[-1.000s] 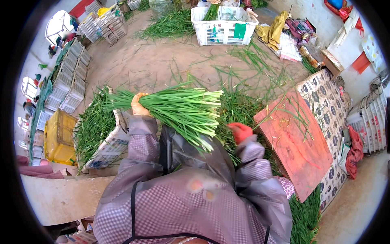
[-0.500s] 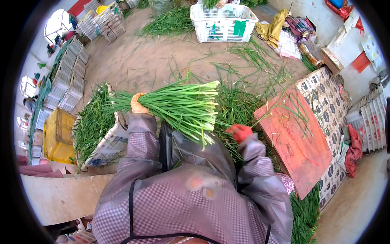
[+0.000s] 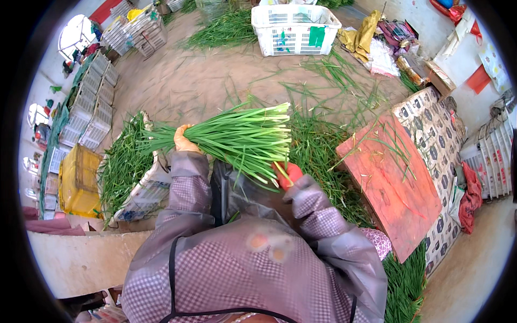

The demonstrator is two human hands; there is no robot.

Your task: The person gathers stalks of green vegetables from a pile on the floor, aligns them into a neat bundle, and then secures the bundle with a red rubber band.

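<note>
My left hand (image 3: 186, 138), in a light orange glove, is wrapped round the leafy part of a thick bunch of garlic chives (image 3: 245, 137). The bunch lies sideways above my lap, its pale cut ends fanning to the right. At the lower corner of those ends, my right hand (image 3: 290, 175) in a red glove is closed, with a yellowish chive stalk (image 3: 281, 171) running across its fingers. Part of that hand is hidden by its sleeve. A grey translucent apron (image 3: 242, 188) covers my lap beneath the bunch.
Left of me stands a white crate (image 3: 141, 196) heaped with chives, beside a yellow crate (image 3: 81, 180). Loose chives (image 3: 323, 145) cover the floor to the right, next to a tilted red board (image 3: 393, 188). Ahead is a white basket (image 3: 293, 37).
My right hand has moved left from over the loose chives to the bunch's cut ends. My left hand keeps its hold. The other person's hand at the far basket has gone from sight.
</note>
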